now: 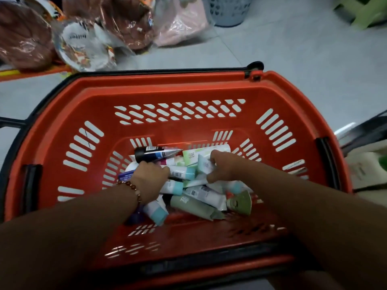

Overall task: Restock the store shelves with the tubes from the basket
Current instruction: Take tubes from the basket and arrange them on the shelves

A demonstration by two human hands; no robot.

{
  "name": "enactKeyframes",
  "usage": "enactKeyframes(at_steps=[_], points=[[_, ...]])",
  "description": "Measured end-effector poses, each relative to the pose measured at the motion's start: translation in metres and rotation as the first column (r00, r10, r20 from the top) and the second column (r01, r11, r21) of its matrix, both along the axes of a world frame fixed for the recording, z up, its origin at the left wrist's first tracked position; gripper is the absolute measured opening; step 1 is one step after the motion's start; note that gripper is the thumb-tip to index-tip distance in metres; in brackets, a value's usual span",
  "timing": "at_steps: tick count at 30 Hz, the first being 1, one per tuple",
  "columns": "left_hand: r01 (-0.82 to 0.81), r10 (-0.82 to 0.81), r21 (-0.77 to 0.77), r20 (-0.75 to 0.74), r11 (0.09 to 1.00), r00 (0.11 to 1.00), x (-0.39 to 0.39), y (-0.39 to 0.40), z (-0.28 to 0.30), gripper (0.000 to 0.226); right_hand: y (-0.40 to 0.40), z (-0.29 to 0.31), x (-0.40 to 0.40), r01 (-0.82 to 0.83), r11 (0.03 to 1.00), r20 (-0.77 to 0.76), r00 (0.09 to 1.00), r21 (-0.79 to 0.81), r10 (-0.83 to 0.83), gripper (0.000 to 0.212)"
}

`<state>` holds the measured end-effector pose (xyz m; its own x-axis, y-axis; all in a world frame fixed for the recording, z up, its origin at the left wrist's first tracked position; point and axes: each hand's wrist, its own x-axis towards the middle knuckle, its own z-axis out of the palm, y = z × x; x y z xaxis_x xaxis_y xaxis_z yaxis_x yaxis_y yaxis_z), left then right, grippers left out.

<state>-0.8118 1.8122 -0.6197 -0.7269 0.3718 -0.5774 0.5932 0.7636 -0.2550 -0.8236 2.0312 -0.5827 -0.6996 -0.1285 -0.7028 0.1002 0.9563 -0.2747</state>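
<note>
Both your forearms reach into the basket (62,126), restocking barely begun.
Left hand (149,176) grasps a white tube (180,172); right hand (223,165) pinches a pale tube (204,165); the tube pile (201,195) remains.

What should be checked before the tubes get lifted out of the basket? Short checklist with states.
1. Both hands inside the red basket: ok.
2. Left hand gripping the white tube with the teal cap: ok, fingers curl over it.
3. Right hand gripping a pale tube: ok.
4. Each hand holds only one tube: cannot tell, palms cover the pile.
5. Tubes left to restock, e.g. the green tube and the black-capped tube: ok.
6. Shelf in view: not ok.
</note>
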Motion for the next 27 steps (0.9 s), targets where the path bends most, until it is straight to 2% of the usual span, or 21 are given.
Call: enactKeyframes(at_steps=[1, 3, 4, 5, 7, 9, 11, 13, 15, 19, 22, 24, 27], points=[[-0.003, 0.003, 0.019, 0.023, 1.0, 1.0, 0.001, -0.002, 0.007, 0.046, 0.002, 0.01, 0.005, 0.122, 0.986, 0.014, 0.993, -0.115, -0.121, 0.042], [-0.022, 0.018, 0.078, 0.046, 0.997, 0.999, 0.002, -0.007, 0.025, 0.051, 0.008, 0.036, 0.016, 0.339, 0.879, 0.013, 0.935, -0.335, -0.355, 0.015], [-0.059, 0.052, 0.129, 0.056, 0.99, 0.997, 0.003, -0.01, 0.036, 0.053, 0.013, 0.051, 0.021, 0.415, 0.806, 0.042, 0.897, -0.421, -0.44, 0.007], [-0.128, 0.116, 0.181, 0.074, 0.975, 0.99, 0.004, -0.012, 0.05, 0.055, 0.018, 0.068, 0.026, 0.462, 0.75, 0.068, 0.868, -0.474, -0.492, 0.009], [-0.287, 0.264, 0.213, 0.132, 0.934, 0.955, 0.006, -0.016, 0.084, 0.055, 0.03, 0.101, 0.038, 0.484, 0.731, 0.036, 0.844, -0.481, -0.535, 0.013], [-0.402, 0.368, 0.189, 0.19, 0.896, 0.91, 0.01, -0.019, 0.117, 0.044, 0.039, 0.127, 0.05, 0.459, 0.8, -0.102, 0.841, -0.386, -0.532, 0.011], [-0.492, 0.446, 0.219, 0.228, 0.843, 0.866, 0.019, -0.024, 0.142, 0.041, 0.042, 0.144, 0.062, 0.37, 0.912, -0.19, 0.897, -0.175, -0.4, 0.01], [-0.54, 0.497, 0.271, 0.215, 0.797, 0.841, 0.029, -0.028, 0.154, 0.043, 0.033, 0.147, 0.074, 0.209, 0.977, -0.136, 0.97, 0.033, -0.203, 0.012], [-0.548, 0.519, 0.298, 0.178, 0.782, 0.836, 0.039, -0.031, 0.156, 0.044, 0.016, 0.136, 0.082, 0.031, 0.987, -0.054, 0.998, 0.159, -0.023, 0.027], [-0.564, 0.548, 0.287, 0.141, 0.774, 0.824, 0.052, -0.038, 0.145, 0.053, -0.019, 0.097, 0.081, -0.125, 0.973, -0.01, 0.992, 0.195, 0.13, 0.049], [-0.621, 0.596, 0.322, 0.186, 0.714, 0.781, 0.052, -0.047, 0.133, 0.067, -0.038, 0.057, 0.058, -0.202, 0.961, 0.037, 0.979, 0.19, 0.199, 0.062], [-0.689, 0.636, 0.36, 0.271, 0.629, 0.723, 0.048, -0.051, 0.124, 0.066, -0.047, 0.027, 0.035, -0.276, 0.938, 0.095, 0.96, 0.207, 0.262, 0.066], [-0.808, 0.655, 0.418, 0.478, 0.416, 0.585, 0.046, -0.048, 0.121, 0.041, -0.053, -0.009, 0.015, -0.44, 0.853, 0.187, 0.896, 0.279, 0.402, 0.062]])
